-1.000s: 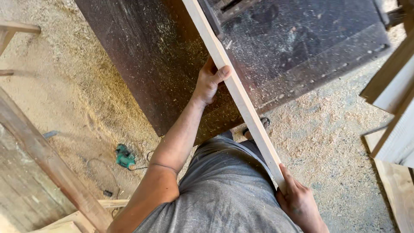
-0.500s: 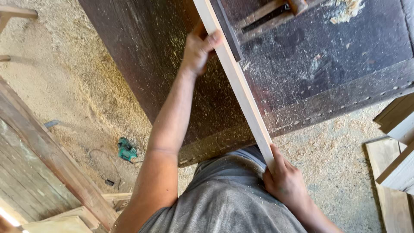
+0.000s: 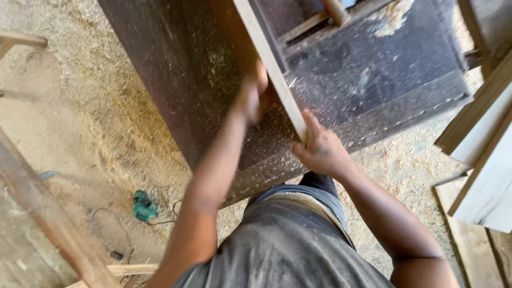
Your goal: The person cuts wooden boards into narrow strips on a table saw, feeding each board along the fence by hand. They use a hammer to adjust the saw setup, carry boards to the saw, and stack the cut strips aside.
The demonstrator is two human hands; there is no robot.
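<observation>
A pale wooden strip (image 3: 272, 66) lies on the dark, sawdust-flecked worktop (image 3: 176, 85), its long axis running from near the person's body up and away, leaning a little to the left at the far end. The right hand (image 3: 320, 152) sits at the near end of the strip, fingers closed around or against that end, thumb side up; it is the hand at the end of the axis. The left hand (image 3: 253, 96) is farther along, pressed against the strip's left edge, motion-blurred, so I cannot tell how tightly its fingers close on the wood. The strip thus extends straight ahead of the right hand and just right of the left.

Beyond the left hand, a recess in the worktop holds a metal bar (image 3: 336, 10) with a heap of shavings (image 3: 394, 13) to its right. Right of the right hand stand stacked pale boards (image 3: 480, 138). Left and below the left arm, on the sawdust-covered floor (image 3: 69, 112), lies a small green tool (image 3: 143, 207) with a cable, beside a slanted wooden beam (image 3: 48, 224).
</observation>
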